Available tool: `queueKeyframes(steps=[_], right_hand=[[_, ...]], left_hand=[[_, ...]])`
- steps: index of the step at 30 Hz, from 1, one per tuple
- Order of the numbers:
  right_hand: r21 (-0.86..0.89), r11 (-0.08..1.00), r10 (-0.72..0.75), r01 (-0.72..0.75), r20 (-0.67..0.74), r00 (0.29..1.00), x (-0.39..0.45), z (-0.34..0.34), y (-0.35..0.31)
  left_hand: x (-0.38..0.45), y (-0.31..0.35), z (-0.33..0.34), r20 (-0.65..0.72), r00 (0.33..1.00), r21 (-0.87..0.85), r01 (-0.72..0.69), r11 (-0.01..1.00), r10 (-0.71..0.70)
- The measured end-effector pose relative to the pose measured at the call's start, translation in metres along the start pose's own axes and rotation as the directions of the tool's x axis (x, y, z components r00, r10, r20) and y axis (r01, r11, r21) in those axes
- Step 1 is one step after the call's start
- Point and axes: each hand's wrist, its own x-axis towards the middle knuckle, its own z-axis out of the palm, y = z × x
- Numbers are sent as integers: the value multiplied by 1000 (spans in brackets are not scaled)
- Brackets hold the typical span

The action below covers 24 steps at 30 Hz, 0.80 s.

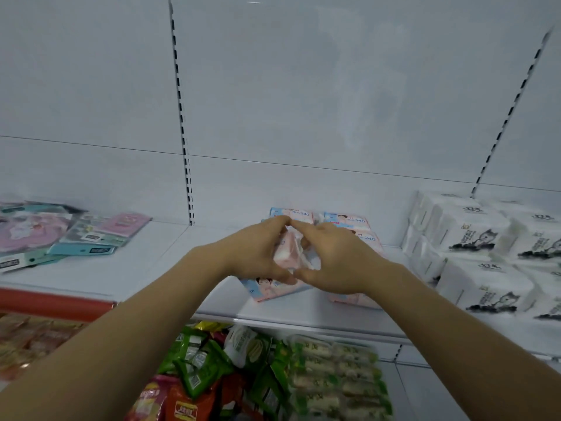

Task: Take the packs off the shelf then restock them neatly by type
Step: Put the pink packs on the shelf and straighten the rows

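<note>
While snack bags fill the bottom of the frame, the left hand and right hand meet at centre above the white shelf, fingers curled round one pink pack held between them. More pink packs lie just behind, white packs stacked at right, flat packets at left.

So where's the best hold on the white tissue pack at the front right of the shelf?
Probably its two short ends, one hand on each, coming from the shelf's open front. The white tissue pack is a wide, soft block lying flat, with more packs close behind and beside it, so only front and top are free.
</note>
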Motion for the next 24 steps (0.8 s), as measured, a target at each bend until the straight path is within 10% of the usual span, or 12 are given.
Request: queueKeyframes(steps=[12,18,24], right_hand=[[-280,960,24,-9,53,998,-6,22,8],[-276,942,189,-189,-29,982,-21,0,30],[-325,875,437,-360,207,875,-32,2,43]], left_hand=[[-10,-38,16,41,999,125,6,992,-12],[-11,-36,13,-287,958,95,34,995,-5],[24,-26,27,-110,983,278,175,945,-149]])
